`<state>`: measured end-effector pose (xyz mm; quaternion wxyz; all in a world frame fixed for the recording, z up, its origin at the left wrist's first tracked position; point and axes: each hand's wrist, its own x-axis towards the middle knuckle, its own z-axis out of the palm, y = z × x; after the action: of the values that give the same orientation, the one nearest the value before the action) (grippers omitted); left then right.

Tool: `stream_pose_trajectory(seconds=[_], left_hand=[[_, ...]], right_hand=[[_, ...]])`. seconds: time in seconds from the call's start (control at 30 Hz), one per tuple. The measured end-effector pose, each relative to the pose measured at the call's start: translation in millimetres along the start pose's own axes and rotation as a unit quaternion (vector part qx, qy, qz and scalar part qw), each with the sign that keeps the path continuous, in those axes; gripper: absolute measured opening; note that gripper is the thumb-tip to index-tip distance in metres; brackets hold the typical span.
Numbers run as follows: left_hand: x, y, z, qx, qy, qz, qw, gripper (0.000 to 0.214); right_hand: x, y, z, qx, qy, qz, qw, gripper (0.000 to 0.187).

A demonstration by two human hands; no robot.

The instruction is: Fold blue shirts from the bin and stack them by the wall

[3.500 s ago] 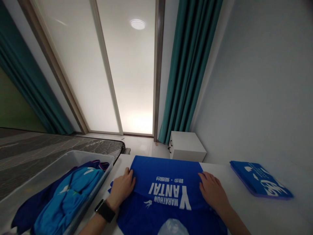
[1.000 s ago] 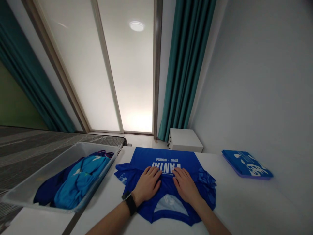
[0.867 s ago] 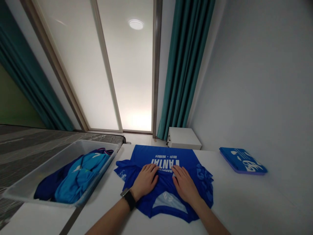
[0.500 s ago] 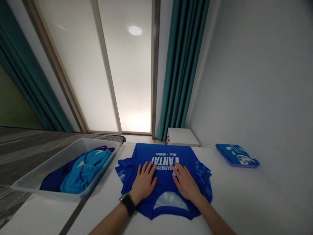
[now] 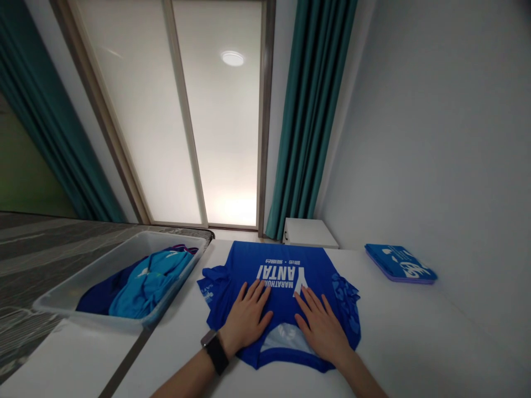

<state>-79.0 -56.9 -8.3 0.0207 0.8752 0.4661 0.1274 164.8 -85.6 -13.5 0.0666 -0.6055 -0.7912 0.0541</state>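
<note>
A blue T-shirt (image 5: 282,260) with white "YANTAI MARATHON" lettering lies flat on the white table (image 5: 415,342), collar towards me. My left hand (image 5: 249,318), a dark watch on its wrist, rests palm down on the shirt's chest with fingers spread. My right hand (image 5: 323,326) lies flat beside it, fingers stretched out over the cloth near the collar. Both short sleeves stick out crumpled at the sides.
A clear plastic bin (image 5: 74,290) at the left holds light blue and dark blue garments (image 5: 145,279). A folded blue shirt (image 5: 400,264) lies at the table's far right by the wall. Beyond the table stand a small white cabinet (image 5: 309,235), teal curtains and a frosted sliding door.
Both hands moved from the shirt's side edges to its middle, then slid flat towards me over the chest. The lettering is now fully uncovered. The sleeves now show at both sides.
</note>
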Motion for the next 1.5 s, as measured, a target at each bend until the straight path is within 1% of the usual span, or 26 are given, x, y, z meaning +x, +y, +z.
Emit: stream_pose_trajectory(seconds=[0.07, 0.13, 0.23, 0.33, 0.43, 0.5, 0.6, 0.73, 0.8, 0.87, 0.93, 1.0, 1.13, 1.2, 1.27, 1.37, 1.43, 1.5], left_hand=[[-3, 9, 1.0, -0.023, -0.003, 0.034, 0.999, 0.060], [-8, 13, 0.5, -0.047, -0.012, 0.065, 0.997, 0.060], [-17, 9, -6.5, -0.071, -0.044, 0.102, 0.991, 0.065], [-26, 0, -19.1, -0.083, -0.077, 0.121, 0.986, 0.071], [-31, -5, -29.0, -0.088, -0.096, 0.130, 0.983, 0.075], [-32, -7, -30.8, -0.088, -0.097, 0.132, 0.983, 0.078], [-33, -7, -27.1, -0.091, -0.084, 0.134, 0.983, 0.079], [-36, -4, -20.6, -0.090, -0.071, 0.126, 0.985, 0.077], [-37, 0, -21.0, -0.090, -0.074, 0.124, 0.985, 0.073], [-37, 1, -24.9, -0.096, -0.077, 0.122, 0.985, 0.063], [-36, -4, -31.4, -0.105, -0.066, 0.107, 0.986, 0.054], [-33, -16, -38.5, -0.105, -0.034, 0.068, 0.992, 0.048], [-30, -57, -46.8, -0.084, 0.053, -0.031, 0.995, 0.040], [-31, -77, -47.0, -0.084, 0.087, -0.056, 0.991, 0.035], [-34, -92, -44.8, -0.095, 0.119, -0.072, 0.986, 0.029], [-39, -103, -38.6, -0.138, 0.162, -0.111, 0.971, 0.025], [-41, -106, -34.1, -0.174, 0.181, -0.146, 0.957, 0.024], [-42, -108, -30.5, -0.202, 0.193, -0.170, 0.945, 0.023]], right_hand=[[1, 0, 0, 0.001, 0.005, -0.001, 1.000, 0.057], [1, 1, 0, 0.003, 0.009, -0.004, 1.000, 0.057], [0, 0, -2, 0.006, 0.010, -0.006, 1.000, 0.058], [-7, -3, 0, 0.002, 0.012, 0.014, 1.000, 0.060], [-18, -8, 6, 0.001, 0.020, 0.038, 0.999, 0.063], [-24, -11, 10, 0.005, 0.027, 0.039, 0.999, 0.065], [-27, -13, 12, 0.007, 0.034, 0.036, 0.999, 0.065], [-24, -8, 9, 0.000, 0.023, 0.028, 0.999, 0.062], [-22, -4, 8, -0.003, 0.018, 0.028, 0.999, 0.062], [-22, 0, 10, -0.003, 0.017, 0.027, 0.999, 0.062], [-22, 3, 12, -0.002, 0.017, 0.023, 1.000, 0.062], [-23, 5, 14, 0.001, 0.018, 0.020, 1.000, 0.062], [-20, 9, 16, 0.006, 0.013, 0.030, 0.999, 0.061], [-14, 9, 15, 0.002, 0.018, 0.035, 0.999, 0.060], [-3, 3, 11, 0.000, 0.029, 0.023, 0.999, 0.056], [19, -22, 0, 0.026, 0.023, -0.048, 0.998, 0.051], [37, -48, -11, 0.057, 0.003, -0.111, 0.992, 0.045], [56, -77, -21, 0.083, 0.011, -0.163, 0.983, 0.041]])
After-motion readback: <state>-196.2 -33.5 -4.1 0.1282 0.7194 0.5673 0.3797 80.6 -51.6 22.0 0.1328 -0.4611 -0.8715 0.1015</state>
